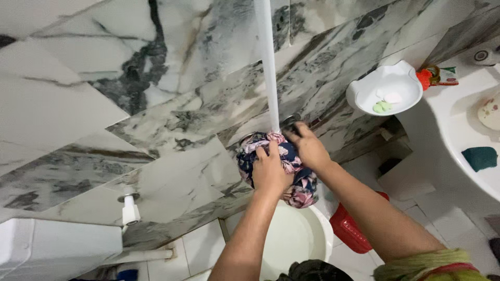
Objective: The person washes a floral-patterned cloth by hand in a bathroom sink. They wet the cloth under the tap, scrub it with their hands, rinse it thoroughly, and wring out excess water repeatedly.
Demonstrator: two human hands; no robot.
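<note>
— While both hands are up at the wall like that, tell me what you see going wrong.

— I watch the left hand point(270, 169) first. It is closed around a bunched flowered cloth point(291, 171), pressing it against the marble wall point(78, 104) just under the white pipe point(266, 62). The cloth looks bulky, and only part of it sits inside that grip; the lower folds hang free. If the grip slackens, I judge the bundle drops straight into the white bucket point(317, 229) below.

— And the right hand?

— The right hand point(307, 145) rests on top of the cloth, fingers curled over a dark fitting point(291, 124) at the foot of the pipe. I cannot tell whether it grips the fitting or only touches it.

— Why does that matter?

— If it is a tap and it turns too far, water could hit the cloth and spray the wall and floor. Cloth could also snag on the fitting.

— Anything nearby at risk?

— The red basket point(351, 231) sits just beside the bucket, so it would catch splashes. The soap dish point(388, 86) and the sink point(458, 119) stand well apart to the right; I see little danger there.
</note>
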